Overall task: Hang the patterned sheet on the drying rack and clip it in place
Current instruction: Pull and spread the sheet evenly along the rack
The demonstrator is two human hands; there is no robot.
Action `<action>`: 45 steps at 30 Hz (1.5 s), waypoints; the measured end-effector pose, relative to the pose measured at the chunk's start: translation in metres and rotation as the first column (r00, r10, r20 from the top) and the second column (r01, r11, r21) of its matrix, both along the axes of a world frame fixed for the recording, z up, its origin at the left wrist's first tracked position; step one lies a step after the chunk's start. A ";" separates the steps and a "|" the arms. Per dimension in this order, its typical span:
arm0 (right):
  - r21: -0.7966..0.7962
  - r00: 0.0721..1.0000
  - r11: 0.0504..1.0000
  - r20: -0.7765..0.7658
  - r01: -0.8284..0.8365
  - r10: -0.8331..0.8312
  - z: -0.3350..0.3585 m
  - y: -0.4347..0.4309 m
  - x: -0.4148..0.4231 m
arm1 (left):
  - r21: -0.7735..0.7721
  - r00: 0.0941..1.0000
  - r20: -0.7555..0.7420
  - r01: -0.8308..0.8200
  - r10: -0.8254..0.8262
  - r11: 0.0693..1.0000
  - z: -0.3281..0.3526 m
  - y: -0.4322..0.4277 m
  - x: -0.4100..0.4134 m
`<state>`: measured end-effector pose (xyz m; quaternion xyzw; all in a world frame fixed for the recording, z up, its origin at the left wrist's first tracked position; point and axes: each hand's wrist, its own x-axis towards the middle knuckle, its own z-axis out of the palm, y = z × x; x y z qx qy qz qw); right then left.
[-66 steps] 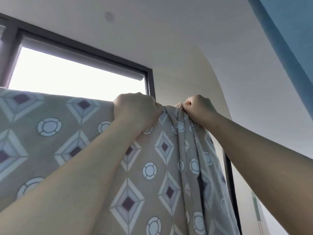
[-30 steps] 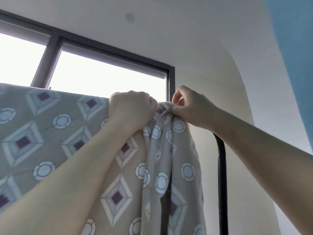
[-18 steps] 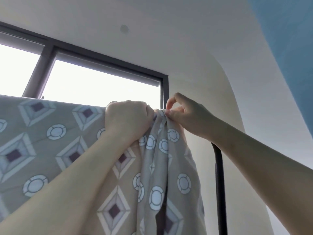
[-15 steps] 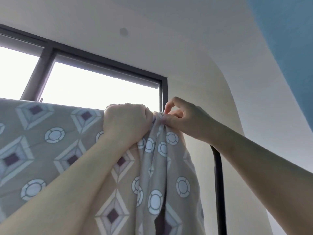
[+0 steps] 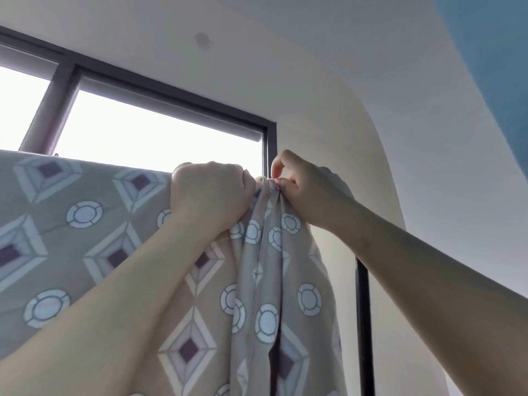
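The patterned sheet [image 5: 85, 235], beige with diamonds and rings, hangs over a high bar that it hides, its top edge running from the left to the middle. My left hand [image 5: 211, 192] is clenched on the sheet's top edge. Right beside it, my right hand [image 5: 308, 190] pinches the bunched right end of the sheet between thumb and fingers. The gathered folds drop straight down below both hands. A black upright post of the drying rack [image 5: 364, 324] stands just right of the folds. No clip shows.
A dark-framed window [image 5: 160, 138] glows bright behind the sheet. A white wall and ceiling fill the upper view, with a blue surface [image 5: 500, 52] at the top right. My forearms cross the lower part of the view.
The right end of the sheet has been gathered into tighter folds, uncovering the black post. My right hand has shifted from a full fist to a fingertip pinch at the top.
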<state>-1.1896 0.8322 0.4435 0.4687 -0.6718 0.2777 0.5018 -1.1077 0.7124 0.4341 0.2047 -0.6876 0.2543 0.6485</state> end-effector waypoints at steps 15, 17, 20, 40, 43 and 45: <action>0.060 0.991 0.990 0.008 0.130 -0.130 0.000 -0.004 0.014 | 0.038 1.000 0.009 0.017 -0.017 0.999 -0.001 -0.008 -0.007; 0.065 0.967 0.966 -0.076 0.249 -0.244 0.000 -0.007 0.017 | 0.062 1.000 0.020 0.017 -0.018 0.998 0.000 -0.006 -0.010; 0.031 0.911 0.925 -0.186 0.380 -0.368 0.002 -0.012 0.021 | 0.067 0.999 0.028 0.018 -0.020 0.998 0.003 -0.005 -0.012; 0.015 0.990 0.998 0.123 0.068 -0.070 0.005 -0.008 0.015 | 0.204 0.977 0.184 0.073 -0.111 0.976 0.015 -0.011 0.002; 0.023 0.970 0.971 -0.055 0.238 -0.237 0.002 -0.011 0.013 | 0.198 0.979 0.186 0.047 -0.085 0.979 0.014 -0.011 -0.002; 0.034 0.920 0.929 -0.157 0.368 -0.359 0.001 -0.013 0.016 | 0.190 0.979 0.186 0.049 -0.085 0.981 0.013 -0.011 -0.004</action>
